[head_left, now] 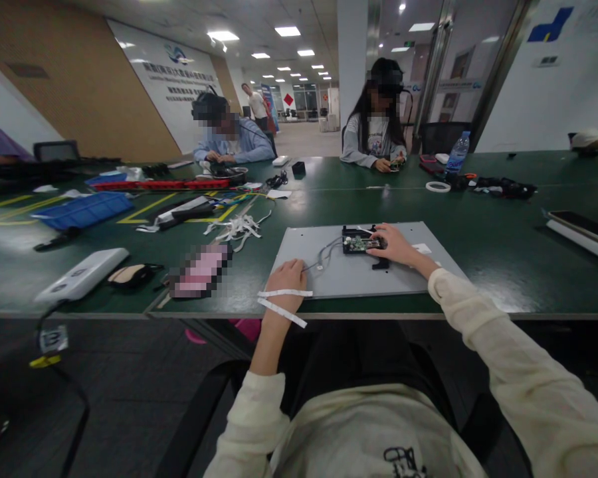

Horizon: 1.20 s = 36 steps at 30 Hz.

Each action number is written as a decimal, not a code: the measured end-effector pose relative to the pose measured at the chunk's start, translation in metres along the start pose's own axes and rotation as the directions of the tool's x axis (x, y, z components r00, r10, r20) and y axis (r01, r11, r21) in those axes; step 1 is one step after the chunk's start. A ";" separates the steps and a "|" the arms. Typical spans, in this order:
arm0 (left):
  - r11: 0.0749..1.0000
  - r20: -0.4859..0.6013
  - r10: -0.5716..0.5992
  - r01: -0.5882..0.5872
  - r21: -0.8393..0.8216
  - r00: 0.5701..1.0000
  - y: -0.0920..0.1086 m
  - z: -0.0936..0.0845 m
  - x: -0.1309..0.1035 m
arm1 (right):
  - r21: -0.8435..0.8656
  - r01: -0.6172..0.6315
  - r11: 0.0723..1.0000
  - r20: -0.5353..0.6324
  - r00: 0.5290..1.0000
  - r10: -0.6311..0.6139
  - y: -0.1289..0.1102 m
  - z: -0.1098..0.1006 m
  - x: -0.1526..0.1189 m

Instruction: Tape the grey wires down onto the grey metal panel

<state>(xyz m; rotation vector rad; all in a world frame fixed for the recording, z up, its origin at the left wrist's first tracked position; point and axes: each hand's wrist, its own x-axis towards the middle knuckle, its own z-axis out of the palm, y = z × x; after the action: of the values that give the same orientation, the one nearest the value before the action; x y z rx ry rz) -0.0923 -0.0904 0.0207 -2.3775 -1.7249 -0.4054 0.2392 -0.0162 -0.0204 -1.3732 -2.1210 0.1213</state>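
A flat grey panel (339, 275) lies on the table in front of me. On its far part sits a circuit board (357, 244) in a black frame. My right hand (396, 245) grips the right end of that board between thumb and fingers. From the board's left side a thin grey cable (323, 253) runs over to my left hand (288, 279), whose fingers are closed at the cable's end by the panel's left edge. White paper-like strips (285, 293) are wrapped around or stuck on my left wrist. A black bracket piece (380, 263) is beside the board, below my right fingers.
Left of the panel are a pink phone-like item (202, 271), a white power bank-like device (82, 274), and a heap of white strips (236, 228). Further off stand a blue tray (84, 211) and a water bottle (457, 154). Two people (234, 139) sit across the table.
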 end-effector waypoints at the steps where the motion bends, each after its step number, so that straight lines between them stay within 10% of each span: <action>1: 1.000 -0.024 -0.004 0.004 -0.030 1.000 -0.001 0.002 0.000 | 0.005 -0.005 1.000 -0.012 1.000 0.005 0.000 0.000 -0.001; 12: 0.916 -0.308 -0.079 -0.053 -0.398 0.948 -0.009 0.009 -0.001 | 0.280 -0.201 0.939 -0.165 0.953 0.253 0.010 -0.005 0.001; 16: 0.922 -0.307 0.028 -0.144 -0.359 0.951 0.013 -0.013 0.016 | 0.258 -0.368 0.894 -0.190 0.887 0.420 0.019 -0.006 0.004; 21: 0.914 -0.244 0.167 -0.243 -0.326 0.955 0.063 -0.034 0.072 | 0.162 -0.342 0.926 -0.116 0.925 0.362 0.022 -0.004 0.005; 28: 0.938 -0.031 0.175 -0.176 -0.300 0.984 0.120 0.019 0.154 | 0.141 -0.321 0.936 -0.081 0.939 0.334 0.024 -0.001 0.009; 36: 0.956 0.059 0.050 -0.031 -0.292 0.997 0.125 0.060 0.157 | 0.162 -0.273 0.948 -0.033 0.959 0.281 0.023 -0.001 0.011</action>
<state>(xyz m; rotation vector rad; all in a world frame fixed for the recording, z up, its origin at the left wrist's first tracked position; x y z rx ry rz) 0.0786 0.0299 0.0165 -2.6514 -1.7459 -0.6205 0.2556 0.0034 -0.0238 -1.5533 -1.8211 0.3505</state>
